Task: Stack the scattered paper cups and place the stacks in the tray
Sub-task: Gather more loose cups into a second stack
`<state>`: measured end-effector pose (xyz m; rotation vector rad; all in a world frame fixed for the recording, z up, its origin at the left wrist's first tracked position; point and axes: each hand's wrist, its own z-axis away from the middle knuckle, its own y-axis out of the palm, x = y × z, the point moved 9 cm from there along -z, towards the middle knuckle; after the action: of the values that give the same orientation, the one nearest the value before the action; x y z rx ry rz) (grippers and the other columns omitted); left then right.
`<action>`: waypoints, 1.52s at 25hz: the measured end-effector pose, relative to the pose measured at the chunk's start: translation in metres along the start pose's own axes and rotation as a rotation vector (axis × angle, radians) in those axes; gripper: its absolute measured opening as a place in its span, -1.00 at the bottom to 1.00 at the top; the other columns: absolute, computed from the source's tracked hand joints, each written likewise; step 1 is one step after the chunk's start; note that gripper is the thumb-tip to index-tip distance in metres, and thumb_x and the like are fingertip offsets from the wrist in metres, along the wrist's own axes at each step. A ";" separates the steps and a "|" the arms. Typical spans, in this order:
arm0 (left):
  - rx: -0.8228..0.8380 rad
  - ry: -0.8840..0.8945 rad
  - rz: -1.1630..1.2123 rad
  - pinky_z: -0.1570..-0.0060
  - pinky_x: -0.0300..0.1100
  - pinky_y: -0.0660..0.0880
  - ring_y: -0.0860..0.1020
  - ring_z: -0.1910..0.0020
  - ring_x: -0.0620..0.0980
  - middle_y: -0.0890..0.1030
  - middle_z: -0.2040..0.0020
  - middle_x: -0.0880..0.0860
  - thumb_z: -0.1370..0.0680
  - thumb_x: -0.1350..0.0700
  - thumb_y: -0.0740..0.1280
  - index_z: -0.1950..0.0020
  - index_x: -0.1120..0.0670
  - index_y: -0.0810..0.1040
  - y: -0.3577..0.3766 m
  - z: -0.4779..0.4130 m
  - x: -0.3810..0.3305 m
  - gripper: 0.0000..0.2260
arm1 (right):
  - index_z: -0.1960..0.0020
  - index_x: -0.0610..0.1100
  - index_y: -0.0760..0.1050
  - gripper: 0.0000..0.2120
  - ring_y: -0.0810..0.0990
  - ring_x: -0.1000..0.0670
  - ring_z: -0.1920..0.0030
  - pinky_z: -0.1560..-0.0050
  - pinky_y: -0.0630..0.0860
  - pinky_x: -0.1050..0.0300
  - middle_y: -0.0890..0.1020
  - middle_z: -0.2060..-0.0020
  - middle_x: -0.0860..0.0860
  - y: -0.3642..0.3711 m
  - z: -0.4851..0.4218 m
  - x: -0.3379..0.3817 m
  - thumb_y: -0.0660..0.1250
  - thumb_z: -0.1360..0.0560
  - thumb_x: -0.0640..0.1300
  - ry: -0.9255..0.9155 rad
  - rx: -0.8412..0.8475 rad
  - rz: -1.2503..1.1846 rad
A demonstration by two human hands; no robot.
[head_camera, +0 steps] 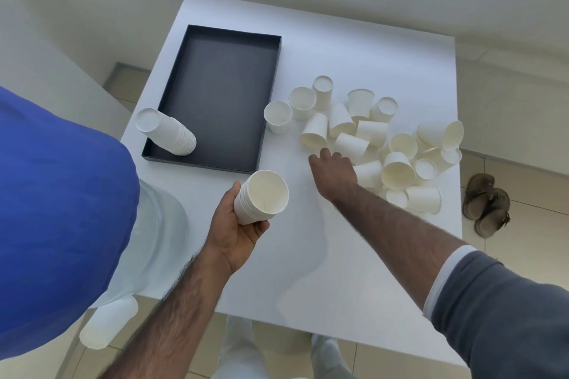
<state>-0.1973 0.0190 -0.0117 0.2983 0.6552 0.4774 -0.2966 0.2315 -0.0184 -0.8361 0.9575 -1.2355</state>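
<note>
My left hand [237,232] gripped a nested stack of cups [261,197], mouth tilted up, above the white desk [308,271] just in front of the black tray [215,95]. My right hand [334,171] reached, fingers loose and holding nothing, into the scattered cups [397,160] right of the tray. A finished stack [166,132] stood upside down in the tray's near left corner.

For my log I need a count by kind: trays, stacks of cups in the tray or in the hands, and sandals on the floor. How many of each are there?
Black rectangular tray: 1
Stacks of white paper cups: 2, one in the tray, one in the left hand
Brown sandals: 2
Total: 5
</note>
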 end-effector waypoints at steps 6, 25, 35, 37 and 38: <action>0.024 -0.008 0.044 0.40 -0.20 0.56 0.64 0.30 0.04 0.68 0.10 0.11 -0.64 -0.07 0.27 -0.08 0.03 0.69 0.020 0.009 -0.003 -0.74 | -0.31 0.01 0.49 -0.38 0.65 -0.05 -0.11 0.06 0.58 0.06 0.63 -0.15 0.00 -0.059 0.078 -0.043 0.55 -0.34 0.21 0.371 -0.248 -1.618; 0.375 -0.029 0.038 0.02 -0.13 0.54 0.60 -0.06 0.05 0.66 -0.15 0.12 -0.71 0.03 0.22 -0.34 0.12 0.63 0.138 0.086 0.015 -0.69 | -0.47 -0.04 0.40 -0.30 0.48 -0.07 -0.38 -0.33 0.49 -0.17 0.51 -0.35 0.12 -0.168 0.225 -0.039 0.57 -0.40 -0.17 -0.183 -0.871 -1.337; 0.214 -0.082 -0.014 0.41 -0.23 0.57 0.60 0.29 0.04 0.66 0.10 0.14 -0.64 -0.01 0.25 -0.20 0.11 0.62 0.104 0.064 0.019 -0.73 | -0.41 -0.07 0.47 -0.62 0.54 -0.07 -0.31 -0.26 0.52 -0.19 0.57 -0.30 0.00 -0.068 0.188 -0.125 0.34 -0.62 0.00 0.365 -0.839 -1.249; 0.199 -0.082 -0.018 0.41 -0.23 0.57 0.59 0.28 0.04 0.65 0.10 0.14 -0.64 0.00 0.24 -0.19 0.11 0.62 0.097 0.061 0.019 -0.73 | -0.43 -0.15 0.46 -0.55 0.52 -0.20 -0.29 -0.23 0.50 -0.20 0.55 -0.30 -0.12 -0.038 0.156 -0.156 0.39 -0.57 -0.09 0.489 -0.633 -0.839; 0.193 -0.079 -0.024 0.41 -0.24 0.57 0.60 0.29 0.04 0.65 0.10 0.14 -0.65 0.00 0.23 -0.17 0.11 0.63 0.094 0.060 0.019 -0.74 | -0.44 -0.16 0.44 -0.52 0.50 -0.23 -0.28 -0.20 0.49 -0.17 0.53 -0.30 -0.16 -0.022 0.140 -0.167 0.40 -0.56 -0.06 0.511 -0.502 -0.663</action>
<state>-0.1765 0.1014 0.0624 0.4885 0.6283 0.3779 -0.1868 0.3952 0.0780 -1.3343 1.5094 -1.8691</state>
